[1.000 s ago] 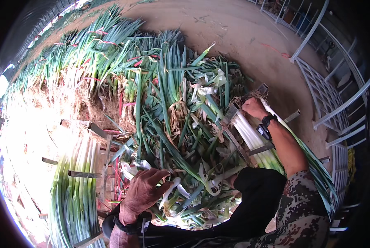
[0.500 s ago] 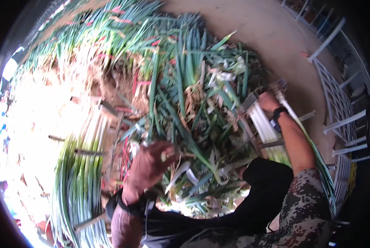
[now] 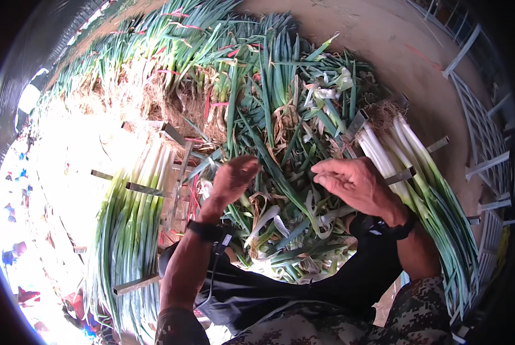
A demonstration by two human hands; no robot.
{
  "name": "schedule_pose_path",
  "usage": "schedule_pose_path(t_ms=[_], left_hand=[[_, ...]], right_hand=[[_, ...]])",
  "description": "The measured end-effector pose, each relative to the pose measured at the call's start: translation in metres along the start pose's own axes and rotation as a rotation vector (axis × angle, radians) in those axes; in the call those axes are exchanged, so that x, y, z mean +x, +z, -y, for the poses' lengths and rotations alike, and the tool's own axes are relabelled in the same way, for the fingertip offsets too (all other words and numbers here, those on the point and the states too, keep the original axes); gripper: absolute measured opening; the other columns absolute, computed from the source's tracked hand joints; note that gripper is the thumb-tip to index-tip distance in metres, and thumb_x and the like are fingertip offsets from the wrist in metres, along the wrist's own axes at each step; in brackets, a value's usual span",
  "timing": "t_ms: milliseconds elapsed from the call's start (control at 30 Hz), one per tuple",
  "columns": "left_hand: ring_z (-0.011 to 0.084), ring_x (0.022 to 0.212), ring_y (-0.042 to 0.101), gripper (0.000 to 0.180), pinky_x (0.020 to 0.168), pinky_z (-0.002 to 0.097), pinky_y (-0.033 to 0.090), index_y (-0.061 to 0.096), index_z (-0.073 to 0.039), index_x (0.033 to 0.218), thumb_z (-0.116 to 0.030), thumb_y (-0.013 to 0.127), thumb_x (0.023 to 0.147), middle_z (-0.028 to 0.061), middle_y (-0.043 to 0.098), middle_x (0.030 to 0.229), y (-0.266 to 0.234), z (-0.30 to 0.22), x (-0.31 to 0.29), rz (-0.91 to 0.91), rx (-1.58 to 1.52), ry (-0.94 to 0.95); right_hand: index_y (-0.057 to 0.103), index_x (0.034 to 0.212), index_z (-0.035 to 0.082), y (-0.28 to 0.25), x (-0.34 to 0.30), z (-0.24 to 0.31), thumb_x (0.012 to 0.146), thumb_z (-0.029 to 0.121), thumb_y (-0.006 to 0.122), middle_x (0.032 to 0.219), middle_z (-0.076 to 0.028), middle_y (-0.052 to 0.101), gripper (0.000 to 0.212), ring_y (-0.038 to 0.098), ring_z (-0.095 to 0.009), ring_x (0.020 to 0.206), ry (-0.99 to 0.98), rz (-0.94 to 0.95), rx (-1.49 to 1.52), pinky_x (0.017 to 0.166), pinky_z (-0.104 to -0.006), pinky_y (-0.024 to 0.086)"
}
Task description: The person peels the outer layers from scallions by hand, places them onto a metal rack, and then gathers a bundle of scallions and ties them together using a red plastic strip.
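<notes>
My right hand (image 3: 352, 183) is over the middle pile, its fingers stretched to the left and thumb apart, with nothing in it. Close by on its right, long green onions (image 3: 424, 175) lie across a metal rack, white root ends away from me and green leaves toward me. My left hand (image 3: 233, 181) faces it across a gap, fingers loosely bent and no object visible in them. Beneath both hands spreads a heap of loose green onion leaves and peelings (image 3: 286, 172). On the left, another row of green onions (image 3: 125, 224) rests on metal bars.
Bundles of unpeeled green onions (image 3: 171, 52) tied with red bands stand at the back left. Square metal bars (image 3: 148, 190) stick out on the left, and one bar (image 3: 401, 175) beside my right hand. A white metal fence (image 3: 470, 115) runs along the right. Strong glare washes out the left ground.
My right hand has let go at the root end of the green onions on the right rack and moved toward the middle. My left hand has moved farther forward and right. The view has shifted slightly.
</notes>
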State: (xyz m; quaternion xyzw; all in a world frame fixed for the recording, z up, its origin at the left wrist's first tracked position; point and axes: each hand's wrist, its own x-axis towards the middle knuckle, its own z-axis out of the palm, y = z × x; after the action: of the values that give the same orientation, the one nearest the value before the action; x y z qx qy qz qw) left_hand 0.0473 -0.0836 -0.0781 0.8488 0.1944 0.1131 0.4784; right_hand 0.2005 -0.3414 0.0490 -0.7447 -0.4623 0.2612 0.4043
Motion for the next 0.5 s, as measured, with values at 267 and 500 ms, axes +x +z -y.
schedule_pose_path(t_ms=[267, 500], left_hand=[[0.0342, 0.125, 0.053, 0.055, 0.103, 0.0451, 0.044, 0.06, -0.01, 0.128, -0.043, 0.068, 0.085, 0.0158, 0.058, 0.132, 0.14, 0.069, 0.062, 0.376, 0.35, -0.137], [0.0366, 0.134, 0.043, 0.075, 0.108, 0.0559, 0.031, 0.048, -0.017, 0.141, -0.061, 0.064, 0.082, 0.0153, 0.051, 0.141, 0.206, 0.135, 0.048, 0.388, 0.585, -0.12]], right_hand=[[0.06, 0.124, -0.005, -0.003, -0.001, -0.035, 0.1, 0.012, 0.057, 0.092, -0.017, 0.073, 0.03, 0.07, -0.014, 0.089, 0.094, -0.201, 0.368, 0.079, -0.0271, 0.056], [0.062, 0.121, -0.003, -0.009, 0.002, -0.034, 0.096, 0.007, 0.06, 0.09, -0.015, 0.074, 0.028, 0.073, -0.017, 0.085, 0.001, -0.21, 0.144, 0.073, -0.0267, 0.058]])
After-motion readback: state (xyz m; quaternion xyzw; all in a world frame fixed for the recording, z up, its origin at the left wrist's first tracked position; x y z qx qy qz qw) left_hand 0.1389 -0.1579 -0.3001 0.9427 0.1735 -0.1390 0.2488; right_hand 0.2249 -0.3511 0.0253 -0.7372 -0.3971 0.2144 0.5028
